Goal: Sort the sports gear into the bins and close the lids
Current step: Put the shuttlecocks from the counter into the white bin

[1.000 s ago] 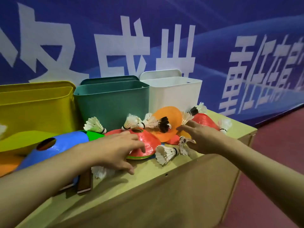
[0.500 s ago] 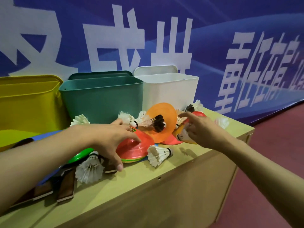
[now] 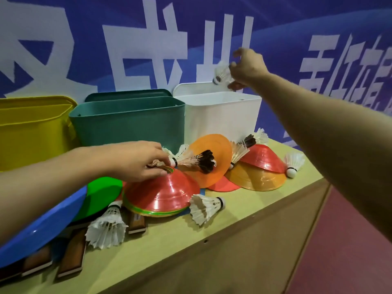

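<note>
The right hand [image 3: 247, 67] pinches a white shuttlecock [image 3: 221, 74] (cork end down) in the air above the open white bin [image 3: 220, 115], which stands at the back of the tabletop [image 3: 191, 236] beside a green bin [image 3: 127, 122] and a yellow bin [image 3: 31, 128]. The left hand [image 3: 135, 160] has its fingers curled at the top hole of a red cone stack [image 3: 161, 194], gripping its rim. More shuttlecocks and cones lie scattered around it.

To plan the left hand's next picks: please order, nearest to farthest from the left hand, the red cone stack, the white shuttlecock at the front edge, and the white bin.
1. red cone stack, directly under the left hand.
2. front-edge shuttlecock, lower right of it.
3. white bin, far back right.
</note>
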A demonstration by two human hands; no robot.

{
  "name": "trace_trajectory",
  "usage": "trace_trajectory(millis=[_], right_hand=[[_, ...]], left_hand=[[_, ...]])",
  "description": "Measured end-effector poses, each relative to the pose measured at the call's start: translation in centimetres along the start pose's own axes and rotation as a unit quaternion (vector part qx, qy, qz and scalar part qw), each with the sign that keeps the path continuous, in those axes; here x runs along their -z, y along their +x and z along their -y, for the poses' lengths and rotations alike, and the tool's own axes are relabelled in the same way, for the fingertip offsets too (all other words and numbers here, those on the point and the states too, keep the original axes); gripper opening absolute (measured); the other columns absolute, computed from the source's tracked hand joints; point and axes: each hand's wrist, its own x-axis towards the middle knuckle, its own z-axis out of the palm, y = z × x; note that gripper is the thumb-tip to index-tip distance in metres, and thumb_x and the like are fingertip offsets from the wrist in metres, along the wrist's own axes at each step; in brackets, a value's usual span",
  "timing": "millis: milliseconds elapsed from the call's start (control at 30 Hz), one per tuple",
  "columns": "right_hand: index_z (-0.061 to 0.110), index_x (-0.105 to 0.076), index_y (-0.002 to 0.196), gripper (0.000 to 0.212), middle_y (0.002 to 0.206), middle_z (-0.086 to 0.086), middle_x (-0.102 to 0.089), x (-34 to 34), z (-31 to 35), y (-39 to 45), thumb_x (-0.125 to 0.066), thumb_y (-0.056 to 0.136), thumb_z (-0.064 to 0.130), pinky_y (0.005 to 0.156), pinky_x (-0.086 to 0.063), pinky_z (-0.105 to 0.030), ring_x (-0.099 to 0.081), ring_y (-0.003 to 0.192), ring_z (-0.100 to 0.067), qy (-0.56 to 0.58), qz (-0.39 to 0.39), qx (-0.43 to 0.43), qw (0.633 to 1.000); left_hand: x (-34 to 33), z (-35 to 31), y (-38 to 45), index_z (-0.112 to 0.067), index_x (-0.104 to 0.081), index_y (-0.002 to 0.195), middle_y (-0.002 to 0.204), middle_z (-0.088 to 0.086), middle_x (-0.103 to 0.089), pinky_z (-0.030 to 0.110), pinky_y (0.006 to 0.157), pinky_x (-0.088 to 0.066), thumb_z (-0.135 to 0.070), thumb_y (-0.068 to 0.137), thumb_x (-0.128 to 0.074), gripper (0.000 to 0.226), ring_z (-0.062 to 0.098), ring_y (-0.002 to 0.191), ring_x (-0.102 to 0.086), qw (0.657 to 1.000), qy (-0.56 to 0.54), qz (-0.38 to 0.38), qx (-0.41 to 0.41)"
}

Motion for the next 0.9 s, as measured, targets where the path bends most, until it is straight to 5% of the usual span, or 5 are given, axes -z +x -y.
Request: trace_trajectory(millis=[267, 433, 533, 733, 900], right_hand=[[0.023, -0.074, 0.101, 0.029, 0.085, 0.001, -0.076, 1.0, -8.6, -5.8, -0.047, 0.092, 0.023, 0.073, -0.063, -0.042, -0.074, 0.065, -0.014, -0.095, 0.010, 0.028, 0.995], [0.024, -0.066, 0.116, 0.029, 0.117, -0.005, -0.067, 3.4, -17.7, -11.5, -0.052, 0.096, 0.039, 0.080, -0.057, -0.044, -0.064, 0.095, -0.029, -0.274, 0.048, -0.022, 0.960], [0.017, -0.050, 0.134, 0.066, 0.139, -0.016, -0.046, 3.8, -21.3, -12.8, -0.053, 0.091, 0.068, 0.091, -0.053, -0.051, -0.059, 0.113, -0.037, -0.347, 0.147, -0.157, 0.913], [0.013, -0.044, 0.133, 0.062, 0.095, 0.001, -0.054, 3.8, -21.6, -13.5, -0.077, 0.087, 0.039, 0.050, -0.042, -0.021, -0.056, 0.071, -0.012, -0.213, 0.237, -0.230, 0.920], [0.013, -0.041, 0.130, 0.057, 0.097, -0.007, -0.062, 5.5, -19.6, -10.4, -0.078, 0.088, 0.023, 0.044, -0.051, -0.017, -0.071, 0.069, -0.014, -0.070, 0.122, -0.177, 0.974]], left_hand=[[1.1, -3.2, 3.1, -0.036, -0.067, 0.120, 0.110, -0.016, -0.065, 0.031, 0.093, -0.051, -0.058, 0.099, -0.049, 0.035, 0.003, 0.100, -0.062, 0.996, -0.079, -0.017, -0.027], [0.2, -8.0, 5.7, -0.042, -0.060, 0.127, 0.112, -0.020, -0.066, 0.027, 0.090, -0.052, -0.082, 0.086, -0.043, 0.060, 0.004, 0.100, -0.063, 0.992, -0.079, 0.070, -0.070], [-0.3, -10.1, 7.1, -0.041, -0.056, 0.131, 0.113, -0.015, -0.068, 0.029, 0.089, -0.050, -0.087, 0.080, -0.047, 0.069, 0.011, 0.102, -0.063, 0.986, -0.035, 0.153, -0.049], [-1.6, -11.9, 8.2, -0.033, -0.049, 0.133, 0.109, -0.007, -0.065, 0.037, 0.085, -0.054, -0.067, 0.081, -0.067, 0.064, 0.019, 0.096, -0.062, 0.983, 0.015, 0.185, 0.002], [-1.6, -11.1, 7.7, -0.024, -0.065, 0.118, 0.103, -0.001, -0.070, 0.036, 0.082, -0.056, -0.068, 0.087, -0.062, 0.053, 0.019, 0.093, -0.066, 0.984, 0.006, 0.180, 0.000]])
